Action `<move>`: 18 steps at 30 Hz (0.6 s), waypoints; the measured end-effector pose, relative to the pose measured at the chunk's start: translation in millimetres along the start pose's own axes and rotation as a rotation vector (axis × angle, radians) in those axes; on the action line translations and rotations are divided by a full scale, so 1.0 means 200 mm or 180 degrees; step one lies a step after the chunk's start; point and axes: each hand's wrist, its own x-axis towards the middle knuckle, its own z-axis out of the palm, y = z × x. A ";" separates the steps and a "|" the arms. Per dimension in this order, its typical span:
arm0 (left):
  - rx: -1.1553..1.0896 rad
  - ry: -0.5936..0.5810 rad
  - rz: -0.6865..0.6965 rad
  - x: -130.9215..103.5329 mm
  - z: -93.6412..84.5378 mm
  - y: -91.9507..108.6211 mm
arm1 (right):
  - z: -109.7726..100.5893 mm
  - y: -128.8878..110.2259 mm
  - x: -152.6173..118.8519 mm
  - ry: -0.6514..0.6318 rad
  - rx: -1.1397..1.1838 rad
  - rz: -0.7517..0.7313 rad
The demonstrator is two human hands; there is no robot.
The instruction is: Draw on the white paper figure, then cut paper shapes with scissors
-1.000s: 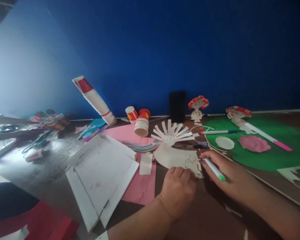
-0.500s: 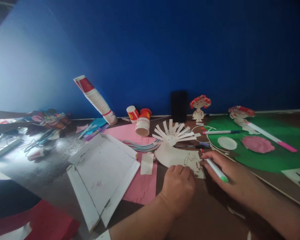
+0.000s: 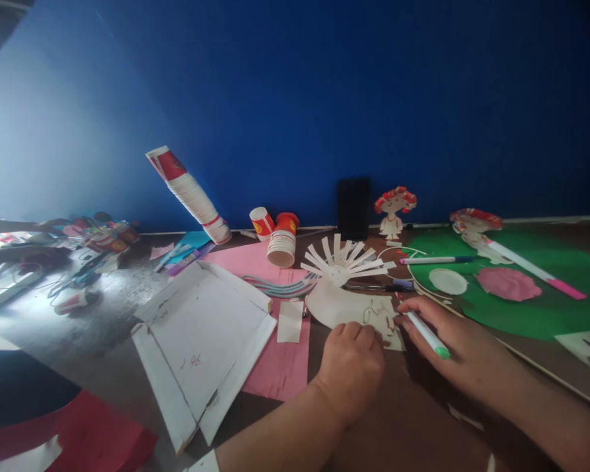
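Gonna use the cream paper (image 3: 338, 310) as my landmark, since both hands are on or right by it. R hand (image 3: 452, 341) has a white marker w/ a green end (image 3: 429, 335) gripped b/w thumb and fingers at the paper's right edge; the green end points back toward the wearer, but the nib end is lost in the fingers, so idk if it's touching the paper. L hand (image 3: 351, 370) is curled up over the paper's near edge, fingertips tucked out of sight, so can't tell if it's pinching anything or just pressing. There's a thin dark line drawing on the paper's right part, too small to make out, and the L knuckles cover the bit next to it. Directly behind the paper is a white fringed cutout (image 3: 338, 275), overlapping its far edge afaict. Left of the paper there's a pink sheet (image 3: 292, 370), partly hidden under a white tray (image 3: 204, 347) w/ some red handwriting, approx "2 46". Farther right of the paper, a green sheet (image 3: 506, 321) runs toward the frame edge. Far left of the paper is a blurry heap (image 3: 101, 236), can't sort out most of it tbh.
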 end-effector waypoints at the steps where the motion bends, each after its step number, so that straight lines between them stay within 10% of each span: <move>1: 0.0003 -0.0020 -0.0001 0.00 0.00 0.00 | 0.00 0.00 0.00 -0.0006 0.0002 0.0007; 18: -0.0245 -0.0306 0.0163 0.02 -0.04 0.00 | -0.02 0.05 0.01 0.0429 0.0288 0.0363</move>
